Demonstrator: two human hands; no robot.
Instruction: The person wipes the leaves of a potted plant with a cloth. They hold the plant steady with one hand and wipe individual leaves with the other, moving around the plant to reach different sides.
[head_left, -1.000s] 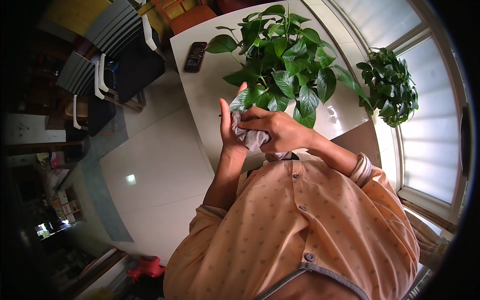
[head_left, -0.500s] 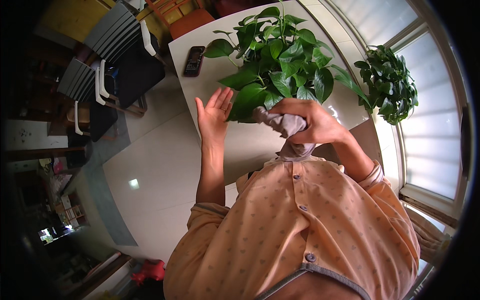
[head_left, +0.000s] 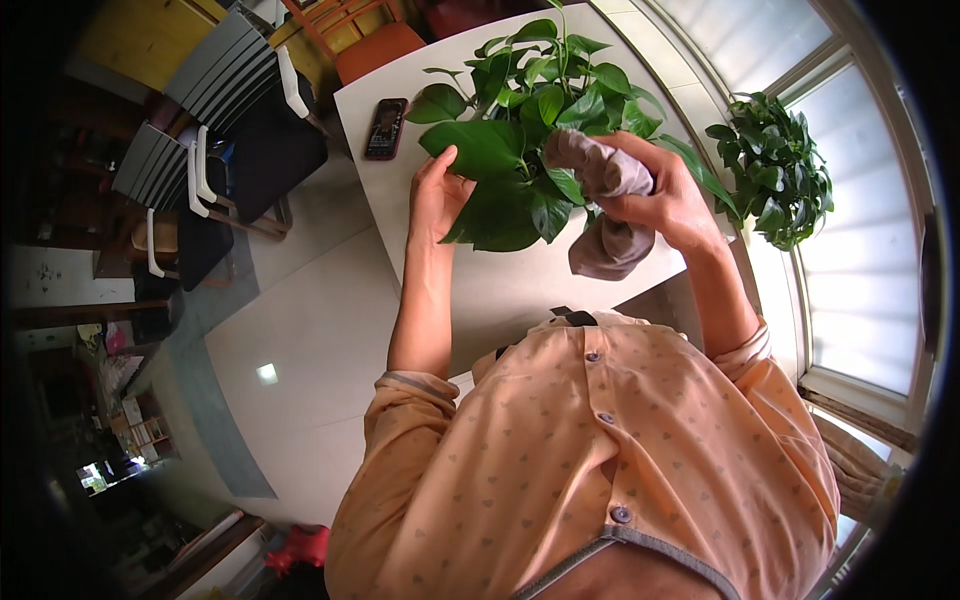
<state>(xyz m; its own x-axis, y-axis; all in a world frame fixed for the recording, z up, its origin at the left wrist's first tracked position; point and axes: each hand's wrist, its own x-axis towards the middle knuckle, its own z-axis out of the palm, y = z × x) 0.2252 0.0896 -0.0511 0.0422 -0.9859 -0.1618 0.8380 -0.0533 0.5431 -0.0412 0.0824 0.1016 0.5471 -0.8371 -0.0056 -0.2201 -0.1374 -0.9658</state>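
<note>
A bushy potted plant (head_left: 560, 105) with broad glossy green leaves stands on the white table; its pot is hidden by foliage. At its near left side, my left hand (head_left: 437, 197) is closed at the edge of a large leaf (head_left: 475, 147), thumb at the rim and the other fingers partly hidden beneath. Another big leaf (head_left: 497, 210) hangs just right of that hand. In my right hand (head_left: 668, 196) a crumpled grey-mauve cloth (head_left: 612, 245) is gripped over the plant's near right side, its lower end dangling.
On the table (head_left: 375, 185), a phone (head_left: 386, 128) lies at the far left. A second leafy plant (head_left: 775, 170) stands at right by the frosted window (head_left: 860, 240). Grey-backed chairs (head_left: 225, 75) and an orange-seated chair (head_left: 375, 50) stand beyond the table.
My left hand has gone from open, palm up, to closed at the leaf's edge, lifting it. My right hand has carried the cloth rightward and away from my body.
</note>
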